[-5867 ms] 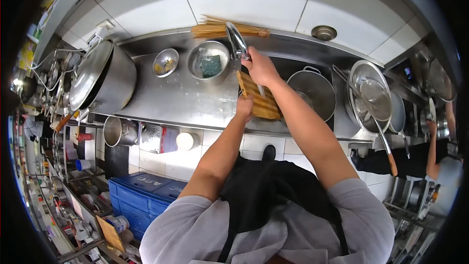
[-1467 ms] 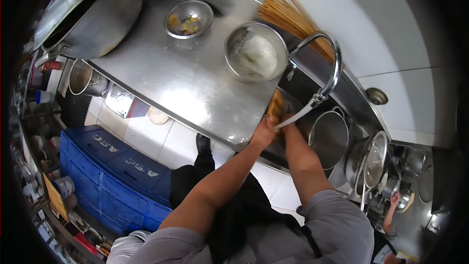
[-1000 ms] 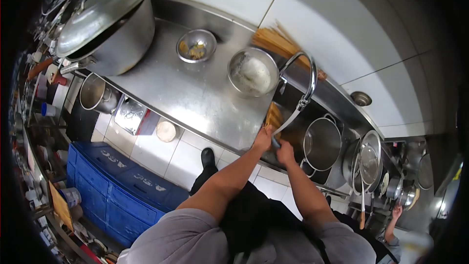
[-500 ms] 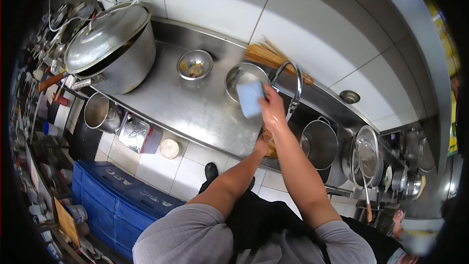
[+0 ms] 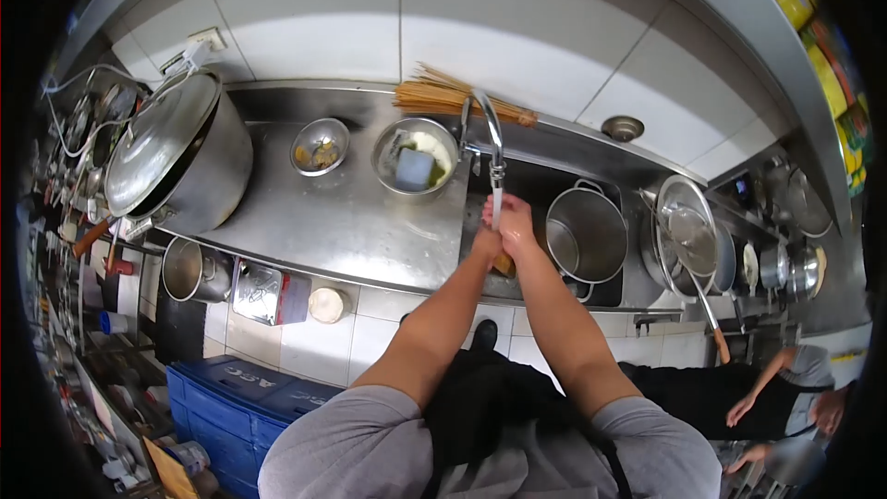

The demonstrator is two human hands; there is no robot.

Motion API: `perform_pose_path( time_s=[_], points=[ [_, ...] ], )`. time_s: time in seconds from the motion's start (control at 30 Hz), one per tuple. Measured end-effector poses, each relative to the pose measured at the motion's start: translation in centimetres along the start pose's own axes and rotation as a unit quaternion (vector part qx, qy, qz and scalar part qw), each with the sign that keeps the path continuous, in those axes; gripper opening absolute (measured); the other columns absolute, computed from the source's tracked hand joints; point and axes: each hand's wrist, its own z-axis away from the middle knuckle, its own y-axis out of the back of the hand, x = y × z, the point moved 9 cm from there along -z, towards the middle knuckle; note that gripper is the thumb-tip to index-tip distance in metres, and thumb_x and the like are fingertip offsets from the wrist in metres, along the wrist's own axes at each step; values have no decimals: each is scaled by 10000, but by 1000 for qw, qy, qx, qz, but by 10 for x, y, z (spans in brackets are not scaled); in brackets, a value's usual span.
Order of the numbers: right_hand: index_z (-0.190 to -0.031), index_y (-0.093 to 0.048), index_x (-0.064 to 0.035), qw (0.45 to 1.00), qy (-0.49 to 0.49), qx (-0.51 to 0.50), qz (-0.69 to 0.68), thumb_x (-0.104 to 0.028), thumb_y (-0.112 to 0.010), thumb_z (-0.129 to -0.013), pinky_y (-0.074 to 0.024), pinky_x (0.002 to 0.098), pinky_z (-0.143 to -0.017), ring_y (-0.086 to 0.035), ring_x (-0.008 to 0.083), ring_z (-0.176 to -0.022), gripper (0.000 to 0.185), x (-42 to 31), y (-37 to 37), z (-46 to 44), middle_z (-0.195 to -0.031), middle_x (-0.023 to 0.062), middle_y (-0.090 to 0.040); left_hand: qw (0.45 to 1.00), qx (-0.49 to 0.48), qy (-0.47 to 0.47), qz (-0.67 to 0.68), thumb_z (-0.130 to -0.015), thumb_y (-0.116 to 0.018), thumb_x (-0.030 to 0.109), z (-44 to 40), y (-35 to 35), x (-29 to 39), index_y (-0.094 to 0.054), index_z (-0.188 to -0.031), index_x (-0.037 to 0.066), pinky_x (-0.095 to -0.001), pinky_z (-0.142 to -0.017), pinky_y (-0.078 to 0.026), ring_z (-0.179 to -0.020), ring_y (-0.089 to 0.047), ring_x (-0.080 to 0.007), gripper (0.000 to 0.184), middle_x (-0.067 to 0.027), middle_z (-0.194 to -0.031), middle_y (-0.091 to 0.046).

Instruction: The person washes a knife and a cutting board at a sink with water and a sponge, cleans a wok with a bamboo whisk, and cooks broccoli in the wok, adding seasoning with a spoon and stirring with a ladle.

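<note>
My left hand (image 5: 487, 238) and my right hand (image 5: 514, 222) are close together over the left part of the sink. Water from the curved faucet (image 5: 494, 143) runs down onto them. The hands overlap and their fingers are partly hidden, so I cannot tell how far they are curled. A yellow-brown thing (image 5: 504, 264) lies just below my wrists, mostly covered. Left of the faucet, a blue sponge (image 5: 415, 169) rests in a metal bowl (image 5: 379, 162) with whitish suds. To the right of my hands, a large empty pot (image 5: 587, 236) sits in the sink.
A smaller bowl (image 5: 320, 147) holds yellowish scraps. The large lidded pot (image 5: 208, 176) stands at the counter's left end. Thin wooden skewers (image 5: 462, 100) lie along the wall. Strainers (image 5: 688, 231) are at right; another person (image 5: 776, 397) is at lower right.
The blue sponge has left my right hand and now lies in the metal bowl. My right hand has moved down beside my left, under running water. The view has turned rightward.
</note>
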Motion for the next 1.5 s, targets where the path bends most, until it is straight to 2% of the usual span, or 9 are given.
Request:
perform_pose_path(
  time_s=[0.13, 0.27, 0.47, 0.87, 1.2, 1.27, 1.4, 1.47, 1.5],
  points=[
    [-1109, -652, -53, 909, 173, 14, 379, -127, -633, -817, -492, 375, -849, -647, 312, -981, 302, -13, 18, -13, -1053, 179, -671, 999, -35, 15, 5, -936, -537, 177, -18, -18, 35, -500, -1256, 42, -326, -740, -514, -917, -621, -190, 350, -103, -1059, -614],
    [-1251, -547, -24, 871, 246, 132, 405, -153, -533, -903, -425, 405, -968, -550, 379, -1148, 371, -22, 32, 32, -1196, 248, -588, 996, -72, 44, 19, -933, -533, 160, 1, -20, 42, -479, -1280, 28, -339, -748, -517, -950, -618, -212, 375, -132, -1093, -604],
    [-1228, -563, -25, 948, 173, -69, 259, -505, -368, -965, -378, 434, -1011, -524, 361, -1180, 581, 29, 13, 26, -1235, 239, -565, 990, -108, 86, 42, -928, -528, 134, 53, 6, 49, -447, -1315, 6, -357, -761, -522, -999, -613, -246, 416, -175, -1143, -590],
    [-1327, -509, -63, 900, 297, -99, 302, -345, -450, -985, -298, 354, -1105, -411, 322, -1319, 447, -10, -25, -25, -1401, 177, -464, 999, -2, 8, 32, -816, -488, -105, 147, 15, 196, -450, -1234, 0, -370, -757, -549, -963, -623, -254, 433, -139, -1097, -609],
    [-1350, -476, -33, 952, -120, -16, 280, -465, -369, -996, -385, 369, -984, -530, 314, -1169, 569, 158, 119, -96, -1292, 174, -560, 998, 0, -54, 23, -831, -456, -83, 144, 10, 201, -453, -1249, 15, -373, -793, -542, -948, -617, -256, 429, -144, -1107, -597],
    [-1314, -486, 6, 841, 126, -41, 524, -473, -381, -990, -399, 370, -966, -542, 281, -1125, 588, 145, 94, -111, -1261, 170, -569, 999, 7, -35, 18, -847, -461, -57, 135, -2, 192, -455, -1242, 5, -367, -792, -538, -946, -615, -249, 400, -140, -1095, -603],
    [-1386, -392, -16, 949, 23, -25, 312, -398, -274, -1013, -377, 443, -1012, -486, 363, -1218, 547, 126, 68, -86, -1293, 235, -528, 996, -7, -67, -64, -879, -533, 41, 97, -10, 167, -450, -1249, 7, -358, -803, -506, -957, -600, -227, 381, -129, -1094, -605],
    [-1331, -452, -38, 961, 201, -61, 180, -428, -312, -1009, -413, 405, -982, -556, 325, -1131, 525, 125, 50, -89, -1239, 197, -577, 994, 9, -58, -93, -924, -560, 156, 89, -18, 167, -483, -1245, 7, -354, -816, -483, -966, -592, -213, 362, -137, -1106, -604],
    [-1254, -519, -66, 996, 64, -42, 54, -475, -361, -998, -449, 376, -933, -597, 265, -1036, 508, 87, 41, -45, -1161, 121, -618, 993, 2, -26, -114, -942, -552, 220, 79, -19, 152, -503, -1238, 4, -349, -824, -475, -964, -590, -208, 371, -140, -1114, -603]
  ],
)
